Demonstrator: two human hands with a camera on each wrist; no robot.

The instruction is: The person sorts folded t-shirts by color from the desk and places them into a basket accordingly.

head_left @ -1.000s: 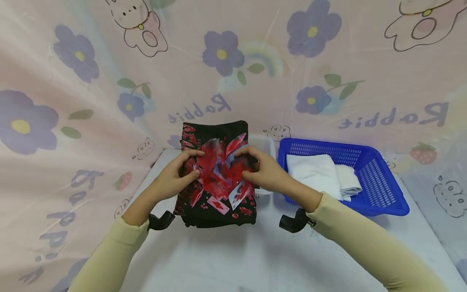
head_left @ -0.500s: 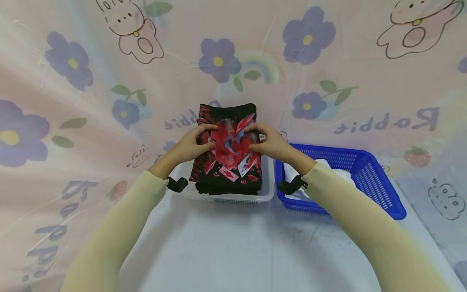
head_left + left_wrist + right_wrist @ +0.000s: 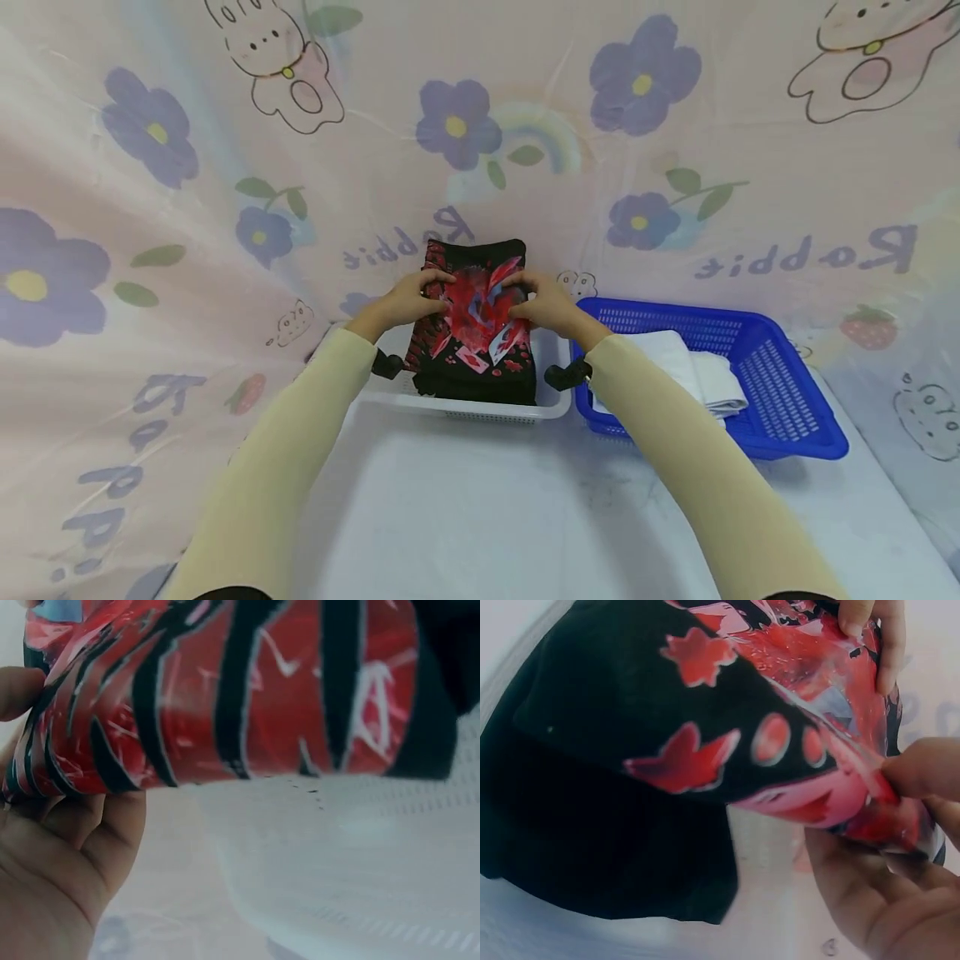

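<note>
A folded black garment (image 3: 480, 333) with a glossy red print, perhaps a T-shirt, is held by both hands at the white basket (image 3: 551, 408). My left hand (image 3: 405, 300) grips its left edge; in the left wrist view the thumb lies over the garment (image 3: 195, 697) and the fingers go beneath. On the opposite edge, my right hand (image 3: 551, 304) pinches the fabric, thumb above and fingers below in the right wrist view. There, a black layer (image 3: 615, 840) hangs lower than the printed one. Whether the garment touches the basket floor is hidden.
Right of the white basket stands a blue perforated basket (image 3: 780, 392) holding folded white cloths (image 3: 716, 383). Both baskets are on a white-covered table (image 3: 480, 500). A printed curtain (image 3: 525, 192) rises directly behind and along the left.
The garment went from in front of the white basket, away from me and slightly right, to over it, then came down into it. Both hands kept their grip.
</note>
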